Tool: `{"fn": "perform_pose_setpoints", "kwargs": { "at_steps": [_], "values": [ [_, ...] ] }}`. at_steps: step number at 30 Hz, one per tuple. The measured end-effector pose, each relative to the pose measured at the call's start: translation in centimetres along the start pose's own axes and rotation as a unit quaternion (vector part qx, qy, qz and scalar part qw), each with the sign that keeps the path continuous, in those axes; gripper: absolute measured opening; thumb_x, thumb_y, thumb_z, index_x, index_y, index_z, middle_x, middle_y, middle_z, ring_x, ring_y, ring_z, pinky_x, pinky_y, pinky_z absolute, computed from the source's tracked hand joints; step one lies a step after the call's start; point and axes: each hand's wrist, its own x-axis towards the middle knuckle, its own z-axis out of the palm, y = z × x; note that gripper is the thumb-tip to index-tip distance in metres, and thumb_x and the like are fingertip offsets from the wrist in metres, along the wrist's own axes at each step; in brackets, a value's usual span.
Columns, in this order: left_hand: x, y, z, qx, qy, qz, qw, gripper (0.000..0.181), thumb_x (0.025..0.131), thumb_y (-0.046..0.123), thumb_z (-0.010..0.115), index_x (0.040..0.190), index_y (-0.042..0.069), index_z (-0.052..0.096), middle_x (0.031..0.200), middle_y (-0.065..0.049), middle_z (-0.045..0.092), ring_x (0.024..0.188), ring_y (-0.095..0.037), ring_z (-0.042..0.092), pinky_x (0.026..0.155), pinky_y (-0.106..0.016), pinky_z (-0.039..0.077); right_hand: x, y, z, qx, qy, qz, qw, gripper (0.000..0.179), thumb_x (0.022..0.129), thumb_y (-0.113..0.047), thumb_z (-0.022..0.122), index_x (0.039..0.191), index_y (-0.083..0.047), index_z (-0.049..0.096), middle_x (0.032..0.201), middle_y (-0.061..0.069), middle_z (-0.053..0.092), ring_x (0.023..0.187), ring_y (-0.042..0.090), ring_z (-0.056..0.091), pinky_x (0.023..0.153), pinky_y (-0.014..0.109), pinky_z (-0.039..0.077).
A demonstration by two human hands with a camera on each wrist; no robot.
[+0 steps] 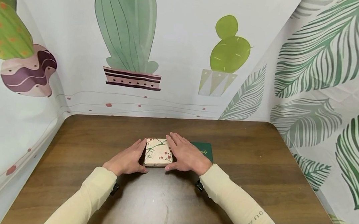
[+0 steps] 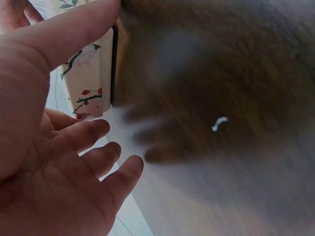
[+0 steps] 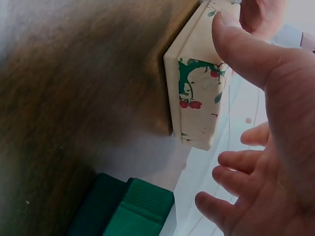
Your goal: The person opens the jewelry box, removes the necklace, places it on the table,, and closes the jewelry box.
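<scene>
On the desk (image 1: 254, 182), toward its far edge, the first box (image 1: 156, 153) lies between the left hand (image 1: 127, 159) and the right hand (image 1: 187, 155), with the second box (image 1: 206, 150) farther right and the backdrop (image 1: 182, 55) beyond the far edge.

flat box (image 1: 158, 153): cream, red blossoms, green sprigs | second box (image 1: 207, 149): dark green, gold lettering | table (image 1: 248, 188): brown woodgrain | backdrop (image 1: 185, 42): white, green cacti, leaf prints | sleeves (image 1: 227, 192): cream

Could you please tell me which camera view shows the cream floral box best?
The head view: nearly all the patterned top of the cream floral box shows, plus its near side, between the left hand and right hand. The left wrist and right wrist views each show only parts of it, partly hidden by that hand.
</scene>
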Motion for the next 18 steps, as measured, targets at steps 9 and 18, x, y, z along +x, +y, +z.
{"fn": "perform_pose_setpoints", "kwargs": {
  "at_steps": [9,18],
  "values": [
    [0.47,-0.24,0.13,-0.015,-0.007,-0.001,0.9999,0.122,0.081,0.032,0.090,0.164,-0.008,0.010,0.171,-0.027,0.021,0.160,-0.043,0.018,0.125,-0.058,0.031,0.41,0.12,0.22,-0.003,-0.014,0.002,0.9999,0.117,0.085,-0.062,0.078,0.166,-0.004,0.018,0.174,0.016,0.020,0.162,0.031,0.021,0.130,0.045,0.028],
    [0.93,-0.45,-0.10,-0.021,-0.017,-0.005,0.9996,0.125,0.078,0.033,0.092,0.164,-0.007,0.010,0.172,-0.026,0.016,0.161,-0.043,0.016,0.125,-0.058,0.031,0.83,0.15,0.27,0.008,-0.033,0.003,0.9994,0.116,0.085,-0.057,0.081,0.166,-0.002,0.019,0.173,0.017,0.023,0.160,0.029,0.029,0.128,0.040,0.032]
  ]
}}
